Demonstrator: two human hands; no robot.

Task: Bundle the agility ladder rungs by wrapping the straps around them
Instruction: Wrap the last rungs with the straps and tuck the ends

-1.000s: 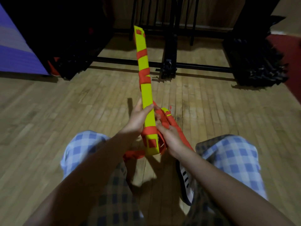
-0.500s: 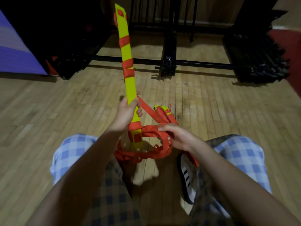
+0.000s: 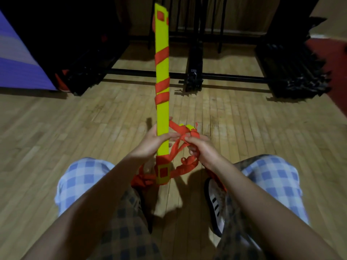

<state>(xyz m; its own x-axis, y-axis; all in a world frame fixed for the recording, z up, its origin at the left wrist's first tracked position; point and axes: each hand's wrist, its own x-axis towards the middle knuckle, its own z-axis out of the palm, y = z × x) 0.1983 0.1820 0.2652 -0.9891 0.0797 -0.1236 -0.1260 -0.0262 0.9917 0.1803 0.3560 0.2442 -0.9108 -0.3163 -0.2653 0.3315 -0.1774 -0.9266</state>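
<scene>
A stack of yellow ladder rungs (image 3: 162,53) stands nearly upright in front of me, with red strap wound round its upper half in several turns. My left hand (image 3: 152,143) grips the stack low down, thumb across its front. My right hand (image 3: 201,149) pinches the loose red strap (image 3: 176,145) just to the right of the stack. The strap runs from the rungs to that hand, then hangs in a loop below (image 3: 185,168) and bunches at the rungs' lower end. A small yellow piece shows beyond my right fingers.
I sit on a wooden plank floor (image 3: 75,128) with my knees in checked trousers on both sides and a white striped shoe (image 3: 216,205) below my right hand. Black metal racks (image 3: 195,72) and dark equipment stand at the back; a purple mat (image 3: 16,62) lies far left.
The rung stack has swung back upright towards the centre. My right hand rose from the low strap loop and now pinches the strap close beside my left hand.
</scene>
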